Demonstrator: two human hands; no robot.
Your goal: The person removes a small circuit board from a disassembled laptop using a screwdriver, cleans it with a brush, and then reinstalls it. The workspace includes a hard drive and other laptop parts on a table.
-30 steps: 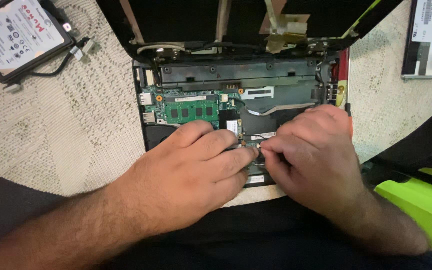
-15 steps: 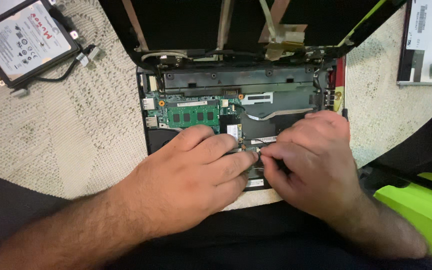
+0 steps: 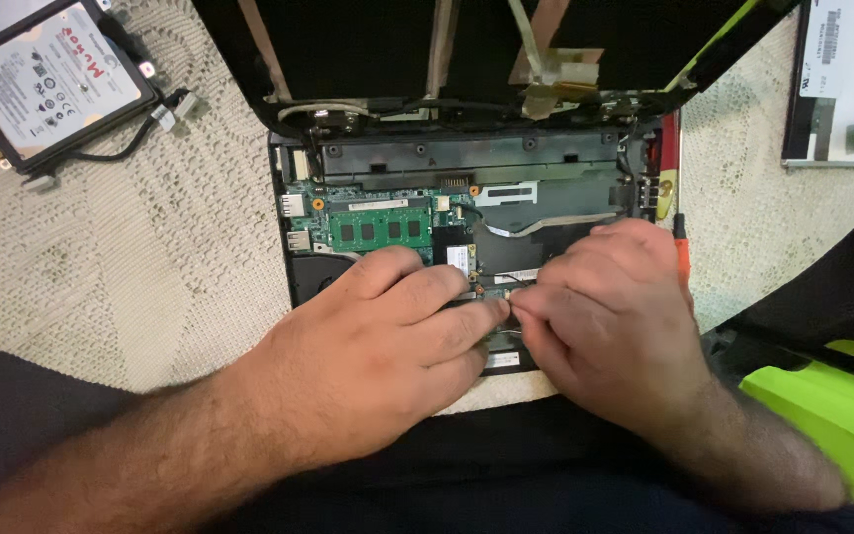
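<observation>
A cream woven cloth [image 3: 130, 267] covered the table, and an opened laptop [image 3: 467, 178] lay on it in the middle of the frame with its insides showing. The left hand [image 3: 387, 346] and the right hand [image 3: 615, 326] met over the lower middle of the laptop, right on top of its green board [image 3: 378, 213]. The fingertips [image 3: 491, 309] of both hands were pinched close together around a tiny part, too small and too hidden to make out. The hands covered the lower half of the laptop. A green memory stick [image 3: 383, 227] sat just above the left hand. A flat hard drive [image 3: 46, 84] with a white label lay in the upper left, partly cut off. A white panel [image 3: 842, 79] was cut off at the upper right, and something bright green [image 3: 832, 415] showed at the lower right.
</observation>
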